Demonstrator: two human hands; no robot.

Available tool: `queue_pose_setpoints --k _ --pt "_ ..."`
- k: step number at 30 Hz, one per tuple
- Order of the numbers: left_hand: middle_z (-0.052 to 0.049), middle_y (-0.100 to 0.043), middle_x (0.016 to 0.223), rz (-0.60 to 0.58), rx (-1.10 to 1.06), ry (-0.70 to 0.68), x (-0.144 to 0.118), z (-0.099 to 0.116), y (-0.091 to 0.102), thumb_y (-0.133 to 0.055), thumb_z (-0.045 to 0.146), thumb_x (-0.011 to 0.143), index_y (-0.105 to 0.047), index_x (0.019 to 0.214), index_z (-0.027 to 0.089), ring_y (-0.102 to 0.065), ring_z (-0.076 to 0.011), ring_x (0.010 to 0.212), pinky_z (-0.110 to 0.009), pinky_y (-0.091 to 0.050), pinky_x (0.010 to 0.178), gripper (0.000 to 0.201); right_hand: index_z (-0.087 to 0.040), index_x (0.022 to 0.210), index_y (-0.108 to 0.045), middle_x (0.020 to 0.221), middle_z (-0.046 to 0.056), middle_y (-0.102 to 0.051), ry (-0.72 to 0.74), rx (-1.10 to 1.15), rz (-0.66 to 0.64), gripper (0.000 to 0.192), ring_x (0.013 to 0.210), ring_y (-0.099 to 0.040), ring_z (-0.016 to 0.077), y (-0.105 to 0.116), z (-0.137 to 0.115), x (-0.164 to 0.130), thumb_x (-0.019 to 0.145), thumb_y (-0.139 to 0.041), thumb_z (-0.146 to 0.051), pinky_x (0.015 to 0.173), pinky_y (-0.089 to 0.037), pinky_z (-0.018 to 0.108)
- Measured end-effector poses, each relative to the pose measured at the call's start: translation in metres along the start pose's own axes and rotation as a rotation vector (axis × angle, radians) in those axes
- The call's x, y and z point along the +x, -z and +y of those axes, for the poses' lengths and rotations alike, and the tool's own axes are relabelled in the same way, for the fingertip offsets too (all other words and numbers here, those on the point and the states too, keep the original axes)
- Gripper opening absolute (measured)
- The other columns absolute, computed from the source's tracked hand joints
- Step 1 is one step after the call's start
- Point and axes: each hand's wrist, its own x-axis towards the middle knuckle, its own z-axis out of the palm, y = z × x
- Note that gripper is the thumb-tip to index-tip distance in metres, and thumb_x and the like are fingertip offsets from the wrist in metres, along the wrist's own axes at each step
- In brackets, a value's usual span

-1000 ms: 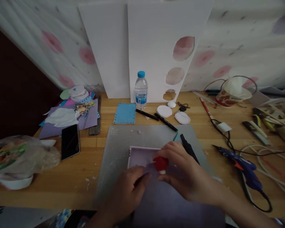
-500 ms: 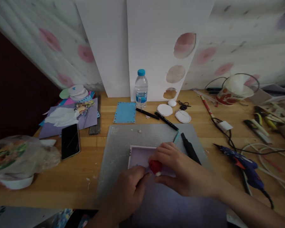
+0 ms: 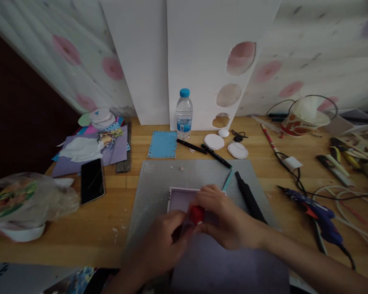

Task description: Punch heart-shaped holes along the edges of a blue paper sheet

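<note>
The cutting mat [image 3: 159,179] lies on the table [image 3: 119,228]. A shallow tray [image 3: 179,198] sits on the mat. Behind the mat stands a water bottle [image 3: 184,112], with two pens [image 3: 202,150] to its right. A phone [image 3: 92,180] lies left of the mat; a glue gun [image 3: 314,212] lies right of it.

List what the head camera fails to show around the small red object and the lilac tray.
- Red object: mostly wrapped by the right hand and left hand; its shape and each grip unclear.
- Lilac tray: near half hidden under both hands.
- Purple sheet: cut off by the bottom edge.
- Water bottle label: too small to read.
</note>
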Motion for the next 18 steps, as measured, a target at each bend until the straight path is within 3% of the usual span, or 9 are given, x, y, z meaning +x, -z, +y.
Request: queue_pose_setpoints --k 1,3,5,9,18 --pt "-0.002 -0.067 0.09 -0.012 0.015 -0.022 0.001 0.002 0.004 -0.059 0.038 0.087 -0.062 0.094 0.019 -0.06 -0.0178 0.082 -0.028 -0.044 0.072 0.021 -0.019 0.08 -0.053 0.077 0.0 -0.06 0.0 -0.007 -0.003 0.016 0.077 -0.051 0.0175 0.0 0.001 0.0 0.081 -0.068 -0.023 0.076 -0.033 0.034" --pt "-0.004 -0.066 0.102 -0.027 0.063 -0.052 0.005 0.006 0.012 -0.072 0.047 0.074 -0.06 0.108 0.021 -0.06 -0.0212 0.089 -0.03 -0.045 0.076 0.044 -0.019 0.082 -0.054 0.078 0.001 -0.061 0.011 -0.018 -0.005 0.014 0.078 -0.051 0.0185 -0.001 0.002 0.001 0.081 -0.068 -0.024 0.077 -0.033 0.035" --pt "-0.006 -0.066 0.102 -0.032 0.131 -0.069 0.012 0.009 0.019 -0.075 0.053 0.068 -0.059 0.108 0.019 -0.06 -0.0234 0.089 -0.032 -0.045 0.075 0.055 -0.019 0.082 -0.055 0.079 0.002 -0.061 0.022 -0.021 -0.005 0.013 0.078 -0.051 0.0193 -0.002 0.002 0.002 0.081 -0.066 -0.024 0.077 -0.034 0.035" --pt "-0.003 -0.066 0.083 -0.076 0.215 -0.17 0.028 0.008 0.023 -0.069 0.052 0.074 -0.061 0.088 0.016 -0.057 -0.0183 0.072 -0.028 -0.04 0.064 0.039 -0.019 0.078 -0.052 0.078 0.002 -0.06 0.009 -0.022 0.006 0.011 0.077 -0.051 0.0192 -0.003 0.001 0.002 0.08 -0.062 -0.022 0.076 -0.035 0.035" --pt "0.003 -0.055 0.065 -0.146 0.107 -0.299 0.043 -0.01 0.014 -0.068 0.049 0.073 -0.059 0.074 0.016 -0.046 -0.0105 0.058 -0.023 -0.029 0.054 0.034 -0.019 0.079 -0.05 0.083 0.004 -0.059 -0.022 0.097 0.026 0.009 0.083 -0.053 0.0213 -0.014 0.009 -0.004 0.078 -0.059 -0.018 0.082 -0.04 0.039"
